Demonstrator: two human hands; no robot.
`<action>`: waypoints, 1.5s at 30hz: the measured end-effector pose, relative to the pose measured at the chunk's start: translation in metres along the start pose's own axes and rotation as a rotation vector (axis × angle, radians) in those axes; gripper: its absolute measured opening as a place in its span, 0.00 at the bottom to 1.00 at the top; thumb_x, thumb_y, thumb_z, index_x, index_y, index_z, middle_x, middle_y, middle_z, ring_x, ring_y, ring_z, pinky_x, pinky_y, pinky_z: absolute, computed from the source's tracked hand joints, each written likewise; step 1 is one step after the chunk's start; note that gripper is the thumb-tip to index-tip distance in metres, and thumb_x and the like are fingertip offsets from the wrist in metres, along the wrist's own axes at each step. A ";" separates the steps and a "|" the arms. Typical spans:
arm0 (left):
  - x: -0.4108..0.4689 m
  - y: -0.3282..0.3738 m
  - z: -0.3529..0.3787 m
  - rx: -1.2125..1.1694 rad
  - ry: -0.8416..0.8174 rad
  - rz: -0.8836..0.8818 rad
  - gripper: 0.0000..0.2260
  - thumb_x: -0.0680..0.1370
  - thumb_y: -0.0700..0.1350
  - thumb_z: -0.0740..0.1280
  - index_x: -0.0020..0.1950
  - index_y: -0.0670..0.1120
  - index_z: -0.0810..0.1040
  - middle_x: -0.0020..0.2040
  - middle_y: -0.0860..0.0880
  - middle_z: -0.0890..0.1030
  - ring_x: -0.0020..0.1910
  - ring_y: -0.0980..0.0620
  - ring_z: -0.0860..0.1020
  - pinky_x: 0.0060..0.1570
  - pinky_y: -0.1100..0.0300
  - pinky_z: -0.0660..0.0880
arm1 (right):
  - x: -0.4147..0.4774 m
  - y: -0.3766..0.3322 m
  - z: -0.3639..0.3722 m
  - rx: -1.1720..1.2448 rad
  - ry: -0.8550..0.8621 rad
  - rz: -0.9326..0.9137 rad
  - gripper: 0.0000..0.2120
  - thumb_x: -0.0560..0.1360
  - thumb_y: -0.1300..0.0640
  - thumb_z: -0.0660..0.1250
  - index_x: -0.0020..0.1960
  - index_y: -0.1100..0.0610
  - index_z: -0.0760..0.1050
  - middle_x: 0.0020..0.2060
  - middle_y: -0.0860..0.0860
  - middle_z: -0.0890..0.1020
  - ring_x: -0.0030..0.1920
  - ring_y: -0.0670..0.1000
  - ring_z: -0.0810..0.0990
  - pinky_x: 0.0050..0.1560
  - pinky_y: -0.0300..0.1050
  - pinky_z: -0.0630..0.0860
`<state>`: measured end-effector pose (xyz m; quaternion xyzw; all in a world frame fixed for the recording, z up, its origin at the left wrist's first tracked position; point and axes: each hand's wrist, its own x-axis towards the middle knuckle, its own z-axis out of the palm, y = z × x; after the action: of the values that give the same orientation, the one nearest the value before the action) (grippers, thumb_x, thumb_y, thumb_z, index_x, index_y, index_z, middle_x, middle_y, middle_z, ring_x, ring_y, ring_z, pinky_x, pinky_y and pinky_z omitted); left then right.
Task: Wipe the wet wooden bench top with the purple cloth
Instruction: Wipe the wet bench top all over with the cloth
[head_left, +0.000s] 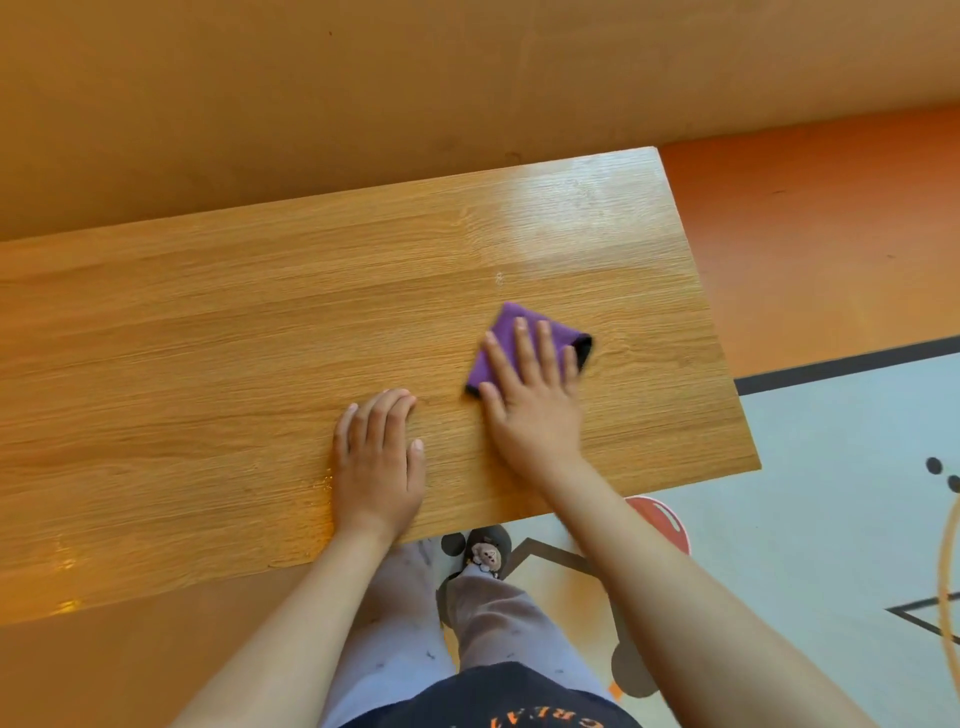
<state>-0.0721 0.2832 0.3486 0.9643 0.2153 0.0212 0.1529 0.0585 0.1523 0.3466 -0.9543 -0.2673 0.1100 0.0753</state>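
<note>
From my head camera I look down on the wooden bench top (260, 338), which runs off the left side of the view and ends in a square right edge, with orange floor (810, 234) beyond it and a pale patterned floor (831, 467) nearer me. Its far edge lies against an orange-brown wall (363, 93); its near edge crosses just above my legs (441, 623). Bare wood stretches wide to the left of my hands, with a narrower strip between the cloth and the right edge. A glossy sheen shows near the far right corner, and wet glints sit along the near edge at left. My right hand (530, 400) lies flat, fingers spread, pressing down on the folded purple cloth (501, 338), not curled around it; the cloth rests on the wood toward the right end, its dark edge peeking out past my fingertips. My left hand (376, 462) rests palm down on bare wood, fingers together, holding nothing, just beside the cloth.
</note>
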 end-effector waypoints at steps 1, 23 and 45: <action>0.000 0.000 0.000 0.005 -0.002 0.002 0.20 0.73 0.46 0.57 0.65 0.43 0.70 0.66 0.47 0.73 0.67 0.48 0.68 0.72 0.49 0.56 | 0.006 -0.017 0.003 0.013 -0.001 -0.056 0.26 0.77 0.42 0.49 0.75 0.44 0.58 0.76 0.51 0.58 0.77 0.54 0.50 0.74 0.56 0.43; -0.001 -0.001 0.000 -0.036 -0.064 -0.008 0.20 0.75 0.46 0.56 0.67 0.44 0.68 0.66 0.47 0.72 0.69 0.49 0.66 0.73 0.49 0.53 | 0.057 0.114 -0.038 0.010 0.064 0.474 0.26 0.81 0.43 0.46 0.77 0.45 0.48 0.78 0.51 0.47 0.77 0.53 0.42 0.75 0.57 0.40; 0.000 0.000 -0.001 -0.018 -0.075 -0.010 0.20 0.75 0.46 0.55 0.66 0.43 0.69 0.66 0.47 0.72 0.68 0.49 0.66 0.73 0.48 0.54 | 0.140 0.047 -0.038 0.034 -0.011 0.151 0.25 0.80 0.42 0.48 0.76 0.40 0.49 0.78 0.47 0.47 0.77 0.49 0.41 0.74 0.53 0.38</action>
<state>-0.0721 0.2834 0.3499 0.9619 0.2140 -0.0137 0.1699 0.2080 0.1832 0.3500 -0.9698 -0.1930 0.1250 0.0814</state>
